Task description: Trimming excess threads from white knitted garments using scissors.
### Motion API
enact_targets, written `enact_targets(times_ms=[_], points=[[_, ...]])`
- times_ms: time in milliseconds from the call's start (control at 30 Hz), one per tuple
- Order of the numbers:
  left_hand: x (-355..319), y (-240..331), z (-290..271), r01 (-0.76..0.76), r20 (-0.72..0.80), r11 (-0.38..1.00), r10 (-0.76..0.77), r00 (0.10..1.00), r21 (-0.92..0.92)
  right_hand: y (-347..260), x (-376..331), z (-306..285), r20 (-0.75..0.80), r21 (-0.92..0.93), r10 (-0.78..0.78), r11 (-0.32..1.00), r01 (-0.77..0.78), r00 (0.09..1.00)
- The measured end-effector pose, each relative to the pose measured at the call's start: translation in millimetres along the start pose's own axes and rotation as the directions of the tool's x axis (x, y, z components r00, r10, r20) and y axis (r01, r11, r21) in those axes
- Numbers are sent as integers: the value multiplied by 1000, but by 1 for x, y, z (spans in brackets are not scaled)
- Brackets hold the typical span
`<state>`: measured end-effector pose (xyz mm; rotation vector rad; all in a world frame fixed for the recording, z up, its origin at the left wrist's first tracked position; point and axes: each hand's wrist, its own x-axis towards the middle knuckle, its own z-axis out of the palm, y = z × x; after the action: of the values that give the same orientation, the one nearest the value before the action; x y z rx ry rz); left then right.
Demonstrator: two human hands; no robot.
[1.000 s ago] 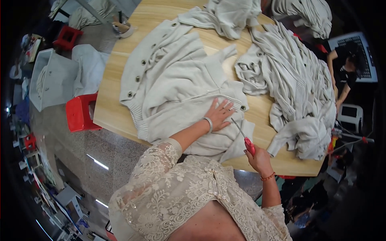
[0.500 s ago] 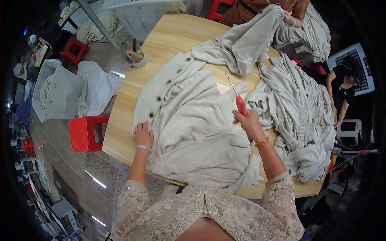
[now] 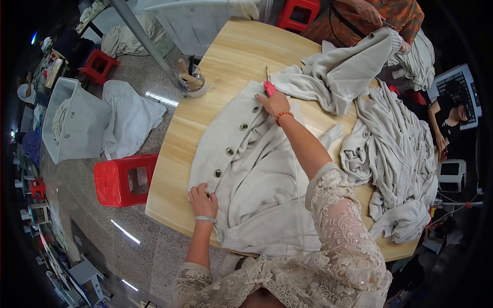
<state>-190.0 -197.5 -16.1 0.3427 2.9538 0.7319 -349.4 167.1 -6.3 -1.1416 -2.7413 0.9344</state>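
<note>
A pale grey knit cardigan [image 3: 267,174] lies spread on the wooden table in front of me, its band of dark buttons running along the left. At the near end of that band my left hand [image 3: 204,203] has its fingers bent onto the knit beside the lowest button. My right hand [image 3: 275,103] reaches across to the band's far end. Its fingers wrap round a tool with a red handle [image 3: 269,88] and a thin metal shaft, which points away from me. The handle is partly hidden by the hand; whether the shaft touches the cloth I cannot tell.
Several grey knits form a heap [image 3: 395,159] on the right. Across the wooden table [image 3: 172,177], a co-worker's hand [image 3: 371,11] is at another grey knit [image 3: 344,72]. A cup of tools [image 3: 194,87] stands at the far left edge. A red stool [image 3: 123,179] is beside the table.
My right hand with the red-handled tool has moved away and left, to the button band's far end. My left hand's fingers have bent onto the band. The co-worker's knit has shifted right.
</note>
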Motion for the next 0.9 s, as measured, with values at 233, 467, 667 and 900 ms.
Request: enact_targets(times_ms=[233,467,667,900], points=[[6,-15,-4,-96,-53,992,91,994,-84,-7,-17,-13,56,-4,30,1000,-29,998],[-2,12,-77,-181,-119,958,157,980,-225,72,-99,-150,10,90,-172,981,170,985],[-83,49,-88,-548,2,810,561,828,-210,174,-252,-255,84,-314,-37,947,61,996],[-134,34,-38,-407,154,891,439,885,-200,265,-387,-238,-76,-584,-28,812,-21,997]])
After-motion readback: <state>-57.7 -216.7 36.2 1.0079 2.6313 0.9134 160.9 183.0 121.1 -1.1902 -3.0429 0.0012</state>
